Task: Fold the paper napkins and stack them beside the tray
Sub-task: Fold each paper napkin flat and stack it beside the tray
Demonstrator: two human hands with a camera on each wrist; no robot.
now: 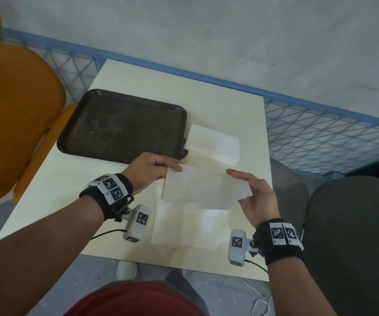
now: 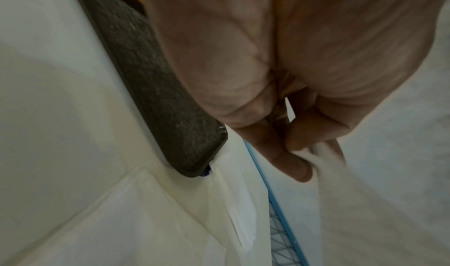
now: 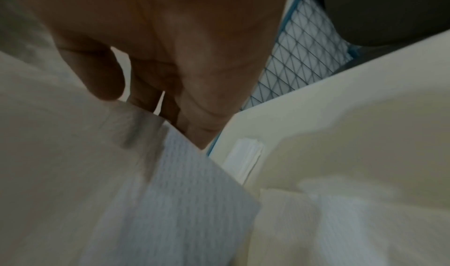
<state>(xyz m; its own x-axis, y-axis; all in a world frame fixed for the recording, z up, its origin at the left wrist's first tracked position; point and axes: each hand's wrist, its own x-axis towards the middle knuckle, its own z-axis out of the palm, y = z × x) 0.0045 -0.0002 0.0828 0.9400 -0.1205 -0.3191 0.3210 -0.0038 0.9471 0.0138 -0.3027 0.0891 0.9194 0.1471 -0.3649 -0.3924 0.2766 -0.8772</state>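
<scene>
Above table (image 1: 70, 185), napkin (image 1: 202, 190) apparently pinched between left hand (image 1: 148, 171) and right hand (image 1: 255, 197).

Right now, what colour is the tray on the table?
Dark brown, slightly speckled tray; the head view shows it best.

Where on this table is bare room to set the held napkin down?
Bare tabletop lies left of the flat napkins, below the tray, and beyond the folded stack. Crowded: the near right, where both hands hold the napkin.

Bare surface (image 1: 47, 197) is seen at lower left of the frame; the tray (image 1: 124, 124) and napkin stack (image 1: 216, 142) block the middle.
</scene>
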